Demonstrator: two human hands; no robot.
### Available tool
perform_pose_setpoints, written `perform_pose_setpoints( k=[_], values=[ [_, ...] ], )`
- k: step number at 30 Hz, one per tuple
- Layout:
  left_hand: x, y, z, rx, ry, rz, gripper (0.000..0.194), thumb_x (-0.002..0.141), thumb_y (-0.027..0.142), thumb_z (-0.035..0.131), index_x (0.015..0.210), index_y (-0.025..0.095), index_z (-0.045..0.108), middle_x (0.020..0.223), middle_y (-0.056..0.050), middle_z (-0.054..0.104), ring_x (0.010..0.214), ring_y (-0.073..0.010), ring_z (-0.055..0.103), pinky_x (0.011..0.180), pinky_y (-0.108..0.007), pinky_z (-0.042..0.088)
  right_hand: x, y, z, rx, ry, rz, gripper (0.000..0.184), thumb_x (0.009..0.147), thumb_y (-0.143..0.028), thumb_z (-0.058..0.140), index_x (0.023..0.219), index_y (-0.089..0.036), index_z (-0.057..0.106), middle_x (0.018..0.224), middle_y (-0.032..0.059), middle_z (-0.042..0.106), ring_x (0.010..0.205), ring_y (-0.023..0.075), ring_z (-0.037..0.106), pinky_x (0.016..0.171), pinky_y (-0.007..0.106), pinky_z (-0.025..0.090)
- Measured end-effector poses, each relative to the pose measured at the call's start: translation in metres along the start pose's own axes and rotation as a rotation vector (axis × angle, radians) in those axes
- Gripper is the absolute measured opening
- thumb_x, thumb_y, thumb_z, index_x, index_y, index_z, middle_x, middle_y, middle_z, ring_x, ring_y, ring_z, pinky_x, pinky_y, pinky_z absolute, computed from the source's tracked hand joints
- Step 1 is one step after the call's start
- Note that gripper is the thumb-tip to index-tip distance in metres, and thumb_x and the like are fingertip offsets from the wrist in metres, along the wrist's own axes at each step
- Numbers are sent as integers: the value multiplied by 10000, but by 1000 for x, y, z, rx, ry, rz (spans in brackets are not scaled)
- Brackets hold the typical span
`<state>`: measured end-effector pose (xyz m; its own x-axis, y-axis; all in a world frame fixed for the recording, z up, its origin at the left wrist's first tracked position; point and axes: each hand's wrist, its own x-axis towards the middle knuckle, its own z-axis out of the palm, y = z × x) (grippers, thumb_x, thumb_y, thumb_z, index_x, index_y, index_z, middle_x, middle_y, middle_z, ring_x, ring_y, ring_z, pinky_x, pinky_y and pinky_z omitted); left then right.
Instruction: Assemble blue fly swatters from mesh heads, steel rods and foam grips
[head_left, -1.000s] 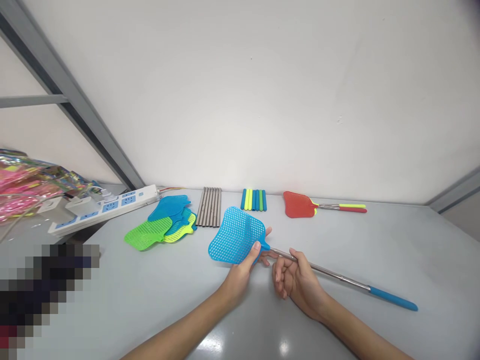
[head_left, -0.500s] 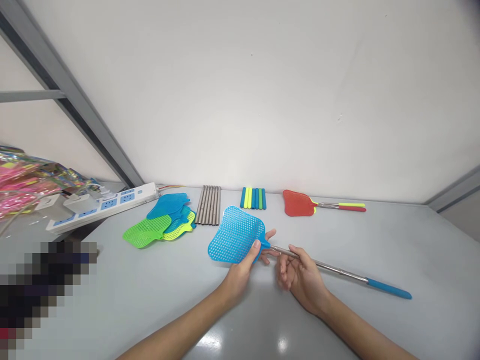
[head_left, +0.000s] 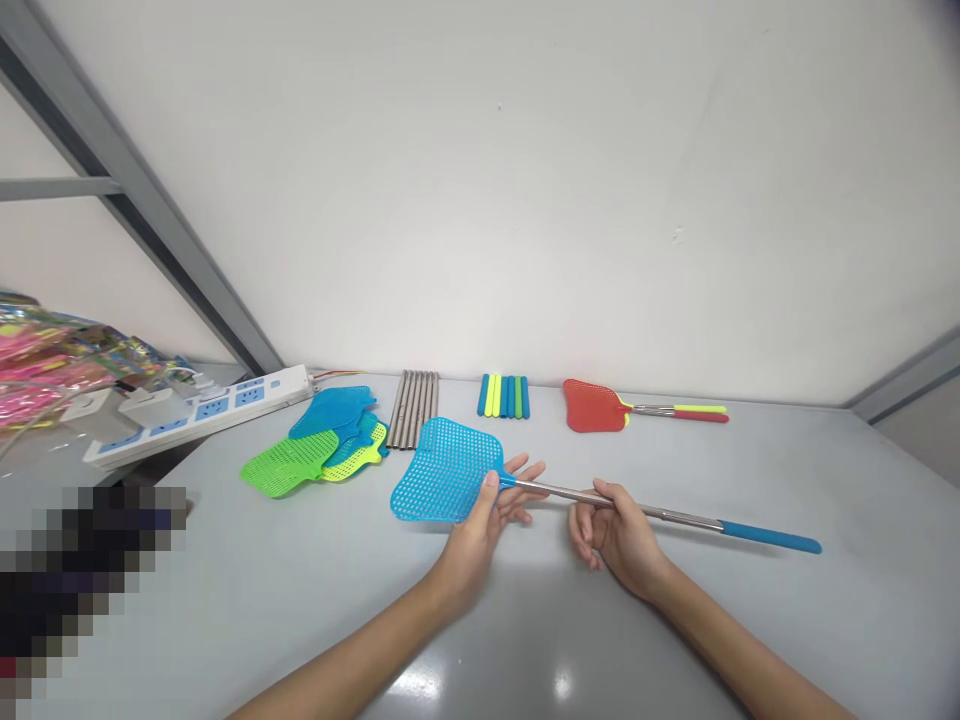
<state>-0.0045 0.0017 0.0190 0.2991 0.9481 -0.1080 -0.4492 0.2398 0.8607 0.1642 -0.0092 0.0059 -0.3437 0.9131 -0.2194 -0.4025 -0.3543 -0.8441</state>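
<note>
A blue fly swatter (head_left: 450, 472) with an extended metal rod and a blue grip is held across both hands above the table. My left hand (head_left: 476, 530) pinches it at the neck, thumb on top, with the other fingers spread behind. Farther along, my right hand (head_left: 619, 535) has the rod between thumb and curled fingers. Left of the held swatter lie loose swatter heads: a green head (head_left: 291, 463), a yellow head (head_left: 356, 460) and blue ones (head_left: 330, 412). Behind it are a row of metal rods (head_left: 414, 410) and a row of coloured grips (head_left: 504, 396).
Red and yellow swatters (head_left: 596, 407) lie stacked at the back right, against the wall (head_left: 525, 200). A white power strip (head_left: 202, 415) with plugs and cables runs along the left edge of the table (head_left: 825, 470). Beyond it are clear bags (head_left: 67, 360) with pink contents.
The swatter has shifted left and its rod now lies nearer level, with the grip end raised. My left hand moved left with the head; my right hand slid slightly right along the rod.
</note>
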Motion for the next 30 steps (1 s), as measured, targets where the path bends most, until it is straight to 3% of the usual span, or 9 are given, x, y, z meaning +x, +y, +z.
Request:
perform_pose_setpoints(
  k=[4, 11, 21, 30],
  values=[
    [-2, -3, 0, 16, -45, 13, 397, 845, 389, 297, 1161, 202, 448, 1249, -79, 431, 1142, -230, 381, 893, -366, 287, -2, 0, 0, 20, -89, 53, 492, 798, -418, 221, 447, -164, 454, 393, 31, 488, 318, 118, 421, 317, 218, 228],
    [-12, -15, 7, 15, -143, -37, 408, 860, 375, 254, 1201, 211, 407, 1303, -45, 359, 1199, -185, 299, 992, -346, 209, -5, 6, 12, -23, -166, 58, 524, 811, -435, 186, 466, -155, 465, 401, 37, 520, 342, 121, 456, 395, 239, 296],
    [-7, -14, 5, -14, -115, -42, 386, 853, 371, 289, 1164, 207, 450, 1252, -67, 429, 1162, -216, 357, 936, -378, 281, 0, 6, 11, -19, -169, 58, 550, 819, -432, 166, 492, -142, 499, 442, 54, 536, 369, 127, 469, 402, 245, 322],
    [-1, -12, 3, -66, -37, -125, 419, 824, 435, 320, 1060, 157, 525, 1142, -113, 529, 1016, -246, 497, 813, -358, 351, 4, 2, 9, -33, -51, 114, 497, 796, -491, 276, 525, -139, 500, 473, 38, 510, 400, 110, 451, 417, 238, 307]
  ],
)
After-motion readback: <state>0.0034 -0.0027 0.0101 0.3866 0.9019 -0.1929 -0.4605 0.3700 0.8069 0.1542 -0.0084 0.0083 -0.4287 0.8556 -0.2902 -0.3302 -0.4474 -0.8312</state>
